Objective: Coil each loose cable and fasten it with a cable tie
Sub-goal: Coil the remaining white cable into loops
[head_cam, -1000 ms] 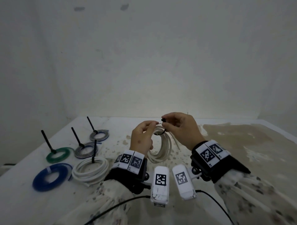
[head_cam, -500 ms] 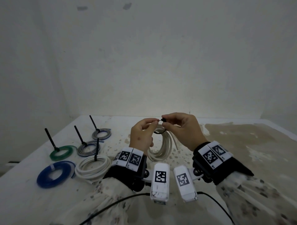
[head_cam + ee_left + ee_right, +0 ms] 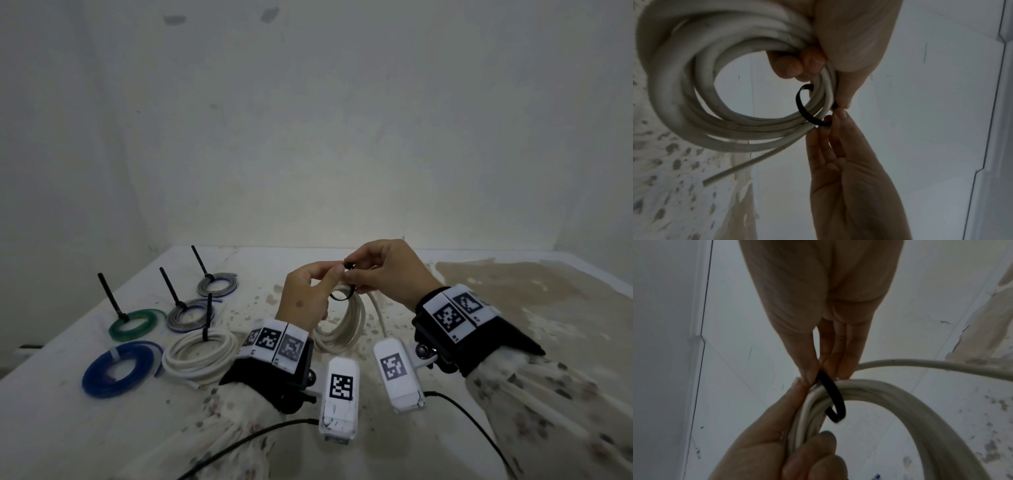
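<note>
A coil of white cable [image 3: 346, 322] hangs upright above the table between both hands. My left hand [image 3: 308, 298] grips the coil's top strands [image 3: 748, 91], with thumb and forefinger up at the tie. A black cable tie [image 3: 342, 295] loops loosely round those strands [image 3: 835, 395]. My right hand [image 3: 383, 270] pinches the tie's head [image 3: 349, 274] between thumb and forefinger [image 3: 809, 373]. One loose white cable end [image 3: 731, 172] sticks out below the coil.
At the left of the white table [image 3: 68, 428] lie tied coils: a white one [image 3: 200, 353], a blue one [image 3: 118, 368], a green one [image 3: 137, 322] and two grey ones [image 3: 190, 313] [image 3: 217, 284], most with black tie tails upright. The table's right part [image 3: 531, 298] is stained brown.
The hands have come closer together at the tie and stay at the same height. The tie loop round the white coil looks a little smaller.
</note>
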